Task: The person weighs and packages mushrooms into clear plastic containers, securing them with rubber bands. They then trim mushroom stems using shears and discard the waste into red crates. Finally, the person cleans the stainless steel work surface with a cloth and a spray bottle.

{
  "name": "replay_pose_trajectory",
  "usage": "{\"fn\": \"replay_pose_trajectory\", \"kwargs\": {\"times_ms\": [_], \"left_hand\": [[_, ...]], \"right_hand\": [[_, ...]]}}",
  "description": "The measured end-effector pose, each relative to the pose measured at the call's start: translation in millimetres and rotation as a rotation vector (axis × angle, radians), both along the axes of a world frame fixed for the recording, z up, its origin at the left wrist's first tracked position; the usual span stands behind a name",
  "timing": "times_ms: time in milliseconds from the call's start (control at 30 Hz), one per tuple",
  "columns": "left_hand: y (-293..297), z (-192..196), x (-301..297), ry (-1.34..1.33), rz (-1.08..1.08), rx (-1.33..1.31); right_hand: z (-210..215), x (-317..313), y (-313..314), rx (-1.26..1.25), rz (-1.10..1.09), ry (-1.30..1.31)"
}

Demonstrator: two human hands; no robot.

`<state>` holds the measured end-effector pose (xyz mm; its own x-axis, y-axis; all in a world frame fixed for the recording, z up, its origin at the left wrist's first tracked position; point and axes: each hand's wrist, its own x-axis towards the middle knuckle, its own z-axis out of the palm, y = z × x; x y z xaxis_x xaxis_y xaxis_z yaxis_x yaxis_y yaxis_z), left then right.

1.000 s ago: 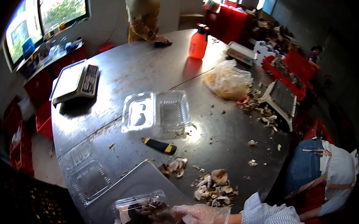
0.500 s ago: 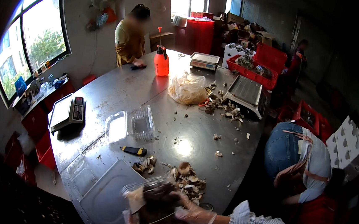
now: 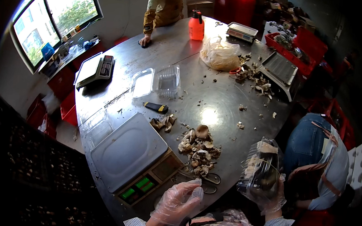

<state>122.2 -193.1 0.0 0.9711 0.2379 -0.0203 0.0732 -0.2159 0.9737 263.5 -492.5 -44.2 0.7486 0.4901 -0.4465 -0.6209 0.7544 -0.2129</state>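
The gloved right hand [image 3: 275,200] grips a clear plastic container [image 3: 255,170], while the left hand [image 3: 177,202] is loosely curled open, scissors [image 3: 202,179] just beyond, scale [image 3: 129,149] to its left.

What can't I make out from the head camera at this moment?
Head view, dark contents of the clear ribbed plastic container: obscured by glare and shadow.
Head view, right hand in a clear plastic glove: some fingers hidden behind the container.
Head view, far co-worker in a tan-sleeved top: most of the head cut off by the upper edge.
Head view, small dark object: mostly covered by that co-worker's hand.
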Motion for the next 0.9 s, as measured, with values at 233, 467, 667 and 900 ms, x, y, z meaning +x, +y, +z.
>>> {"fn": "replay_pose_trajectory", "kwargs": {"times_ms": [233,467,667,900], "left_hand": [[-21.1,-83.7,-10.1,0.254,0.375,0.218],[-39.2,-146.5,-97.5,0.416,1.344,0.625],[-61.7,-169.9,-102.6,0.581,1.421,0.582],[-48.7,-142.2,-59.1,0.647,1.179,0.600]], "right_hand": [[-37.8,107.0,-0.3,-0.333,0.188,-0.233],[-81.9,180.1,16.5,-0.456,0.325,-0.359],[-118.8,219.4,25.4,-0.594,0.318,-0.393],[-86.7,192.9,33.3,-0.394,0.386,-0.198]]}}
